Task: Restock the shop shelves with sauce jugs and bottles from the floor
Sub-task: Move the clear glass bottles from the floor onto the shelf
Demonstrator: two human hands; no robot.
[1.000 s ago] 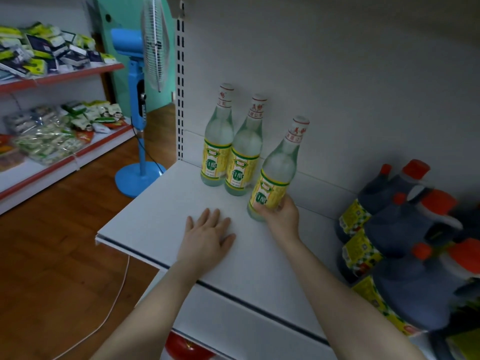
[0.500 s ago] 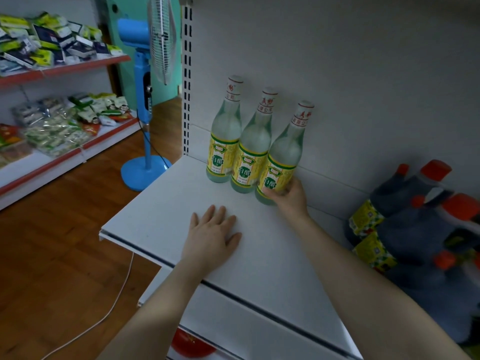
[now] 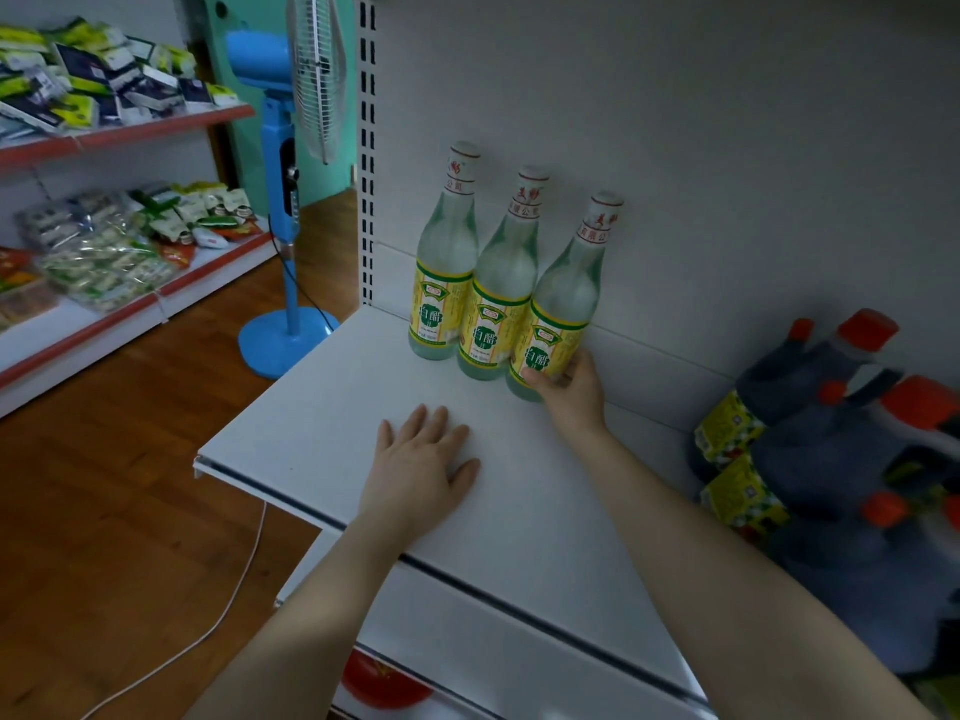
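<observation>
Bottle three point(image 3: 553, 324) has been pushed tight against the other two bottles point(image 3: 467, 298), gripped by the right hand point(image 3: 571, 389); the left hand point(image 3: 418, 465) is laid flat, holding nothing.

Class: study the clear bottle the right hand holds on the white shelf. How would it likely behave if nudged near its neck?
The clear bottle is tall over a narrow base, so it would probably tip rather than slide. It looks full, so likely heavy. It appears to be glass, possibly breakable. The right hand grips low, which should steady it.
</observation>
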